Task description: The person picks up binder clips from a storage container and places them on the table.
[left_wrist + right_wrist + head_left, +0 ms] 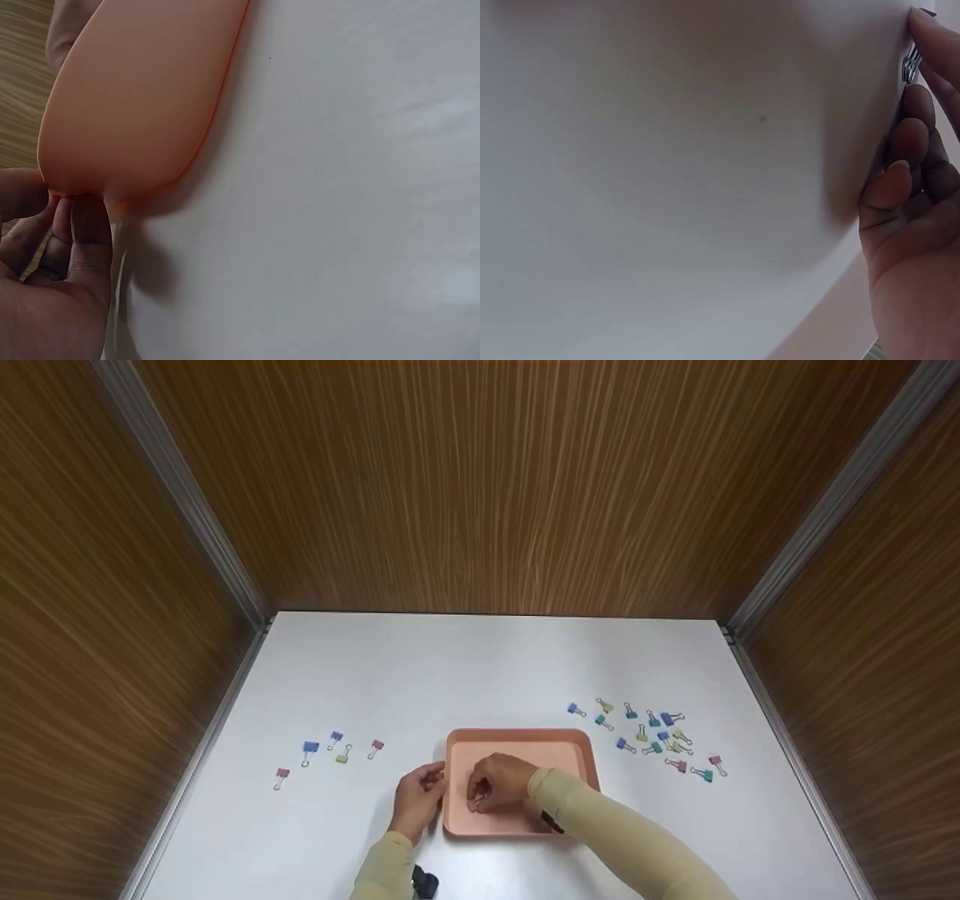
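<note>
A salmon-pink tray (519, 734) lies on the white table. At its left edge, my left hand (416, 802) grips the rim; in the left wrist view the thumb and fingers (90, 232) pinch the tray's end. Inside the tray, near the left side, my right hand (504, 780) holds a pink binder clip (472, 805) low over the bottom. The right wrist view shows the clip's wire handles (910, 67) by the fingertips, the rest mostly hidden. My right forearm crosses the tray's lower right corner and covers it.
Left of the tray lie several binder clips, among them a blue one (310, 747), a yellow one (342, 759) and a pink one (282, 773). A larger scatter, with a teal clip (702, 774), lies to the right. Wood-grain panels (480, 495) enclose the table's back and sides.
</note>
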{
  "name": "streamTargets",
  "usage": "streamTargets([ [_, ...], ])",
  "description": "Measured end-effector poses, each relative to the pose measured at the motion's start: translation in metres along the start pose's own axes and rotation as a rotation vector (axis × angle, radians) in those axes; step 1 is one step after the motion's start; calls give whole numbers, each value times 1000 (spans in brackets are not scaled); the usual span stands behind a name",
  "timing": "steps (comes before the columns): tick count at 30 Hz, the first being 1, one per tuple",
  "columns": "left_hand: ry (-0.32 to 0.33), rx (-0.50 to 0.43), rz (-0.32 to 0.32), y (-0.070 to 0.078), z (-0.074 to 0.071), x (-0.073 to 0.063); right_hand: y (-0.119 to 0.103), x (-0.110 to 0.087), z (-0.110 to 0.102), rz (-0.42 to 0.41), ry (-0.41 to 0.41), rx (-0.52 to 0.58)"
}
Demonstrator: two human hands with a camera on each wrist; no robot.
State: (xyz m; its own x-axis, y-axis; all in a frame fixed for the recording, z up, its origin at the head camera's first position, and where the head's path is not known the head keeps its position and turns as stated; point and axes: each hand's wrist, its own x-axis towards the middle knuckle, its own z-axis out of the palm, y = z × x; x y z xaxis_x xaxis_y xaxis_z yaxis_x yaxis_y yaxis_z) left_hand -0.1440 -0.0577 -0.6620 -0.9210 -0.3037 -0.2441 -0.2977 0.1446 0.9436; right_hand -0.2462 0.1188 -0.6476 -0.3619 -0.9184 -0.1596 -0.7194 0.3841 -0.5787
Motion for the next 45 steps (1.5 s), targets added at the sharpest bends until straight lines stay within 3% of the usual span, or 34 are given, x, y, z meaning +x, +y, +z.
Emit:
streamTargets([
  [12,-14,-7,35,-1,-3,1,-3,5,-7,35,12,-6],
  [18,-18,-20,40,-2,-3,2,7,7,-29,59,37,72],
  [24,-14,-24,19,-1,-2,2,26,3,-59,89,160,5],
  [32,-13,-48,35,-2,-3,2,46,-4,-89,299,220,79],
  [45,-74,-38,39,0,-1,-6,85,-13,-107,476,221,-1],
])
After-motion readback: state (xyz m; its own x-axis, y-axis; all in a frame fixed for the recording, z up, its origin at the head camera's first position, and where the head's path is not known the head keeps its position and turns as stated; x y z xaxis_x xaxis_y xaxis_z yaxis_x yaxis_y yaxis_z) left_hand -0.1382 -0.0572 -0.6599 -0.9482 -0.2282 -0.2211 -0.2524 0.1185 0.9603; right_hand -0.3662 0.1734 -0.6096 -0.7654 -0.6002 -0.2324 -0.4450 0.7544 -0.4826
